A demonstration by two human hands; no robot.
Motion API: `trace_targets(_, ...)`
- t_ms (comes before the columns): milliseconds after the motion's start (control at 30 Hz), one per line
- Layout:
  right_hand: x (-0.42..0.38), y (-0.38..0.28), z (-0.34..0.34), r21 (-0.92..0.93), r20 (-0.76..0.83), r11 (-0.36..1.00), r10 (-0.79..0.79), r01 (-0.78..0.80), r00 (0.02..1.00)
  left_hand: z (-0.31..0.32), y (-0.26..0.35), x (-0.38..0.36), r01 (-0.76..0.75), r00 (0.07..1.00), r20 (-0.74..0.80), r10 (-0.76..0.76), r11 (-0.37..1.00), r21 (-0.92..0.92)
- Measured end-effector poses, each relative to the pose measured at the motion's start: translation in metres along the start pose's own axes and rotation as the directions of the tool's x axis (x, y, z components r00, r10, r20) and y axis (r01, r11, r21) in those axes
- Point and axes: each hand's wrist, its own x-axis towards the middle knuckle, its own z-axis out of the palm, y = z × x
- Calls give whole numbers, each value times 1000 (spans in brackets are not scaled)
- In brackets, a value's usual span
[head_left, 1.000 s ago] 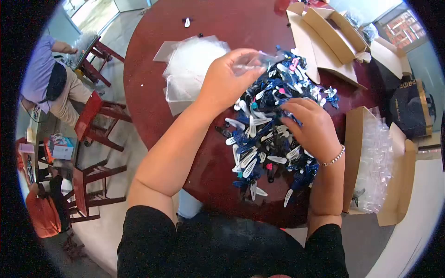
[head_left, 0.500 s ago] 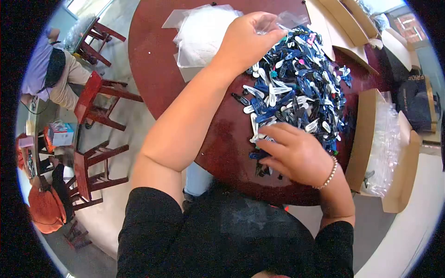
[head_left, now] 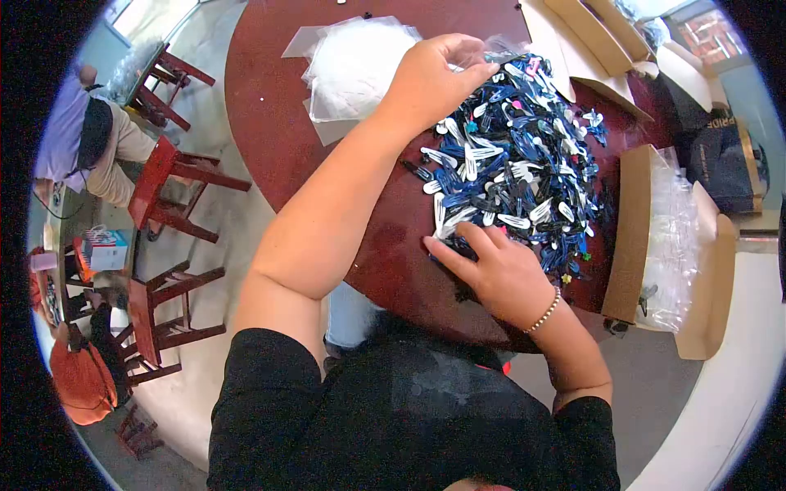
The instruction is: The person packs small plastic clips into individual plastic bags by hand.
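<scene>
A large heap of snap hair clips, mostly dark blue, black and white, covers the right part of the round dark-red table. At its far edge, my left hand is closed with thumb and fingers around a clear plastic bag; the hand hides part of the bag. My right hand, with a beaded bracelet, reaches into the near side of the heap. Its thumb and forefinger are apart beside a white hair clip, while its other fingertips rest among the clips.
A stack of clear plastic bags lies beyond my left forearm. At the right edge stands an open cardboard box with clear packaging. More cardboard lies at the back. Wooden stools and a seated person are to the left.
My right hand has shifted slightly left over the near clips, its thumb now stretched out. My left hand keeps its hold on the bag. The view has tilted a little.
</scene>
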Motion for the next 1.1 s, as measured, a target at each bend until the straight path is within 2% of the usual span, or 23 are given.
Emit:
trace_targets(100,4,3,1,-33,21,999,-41,41,999,-1,-3,1,1,1000,-13,-1,1000,8)
trace_targets(200,5,12,6,43,7,999,-9,8,1000,0,-1,-1,41,998,49,-43,999,30)
trace_targets(400,-2,41,8,56,-216,985,174,-166,961,3,8,-5,108,977,178,-115,993,51)
trace_targets(467,-8,58,11,126,-317,967,250,-220,915,10,-2,-6,149,971,184,-151,989,23)
trace_targets(533,-15,71,7,306,-418,925,344,-226,841,15,-7,-4,-45,996,71,51,996,-82)
trace_targets(567,-19,77,7,366,-463,904,383,-221,800,13,-10,-7,6,993,115,0,999,-48)
trace_targets(600,-23,79,0,455,-397,840,489,-296,777,13,-7,-7,7,992,123,-1,999,-47)
trace_targets(667,-32,89,2,673,-295,661,651,-332,699,14,-2,-8,9,990,139,0,998,-64)
trace_targets(700,-34,91,-3,728,-196,566,712,-386,674,12,4,-9,28,986,164,-27,1000,-2)
trace_targets(767,-33,98,-4,927,-139,336,722,-167,678,13,2,-10,31,985,171,-31,1000,0)
trace_targets(800,-32,97,-7,967,-102,233,722,-102,685,13,8,-11,39,983,177,-46,998,43)
trace_targets(867,-40,107,-1,998,35,-64,721,16,692,14,7,-13,82,974,212,-85,996,25)
trace_targets(900,-40,111,4,989,34,-123,712,77,702,13,8,-14,73,970,227,-82,996,48)
trace_targets(933,-41,114,4,989,20,-113,723,90,691,14,10,-14,57,968,241,-66,997,43)
trace_targets(1000,-43,116,3,919,43,-313,682,238,730,16,17,-15,130,960,246,-132,991,27)
trace_targets(1033,-42,116,5,907,26,-317,701,278,713,15,20,-15,101,960,255,-119,991,83)
trace_targets(1100,-41,115,0,886,40,-352,707,302,706,16,19,-16,131,956,261,-137,990,43)
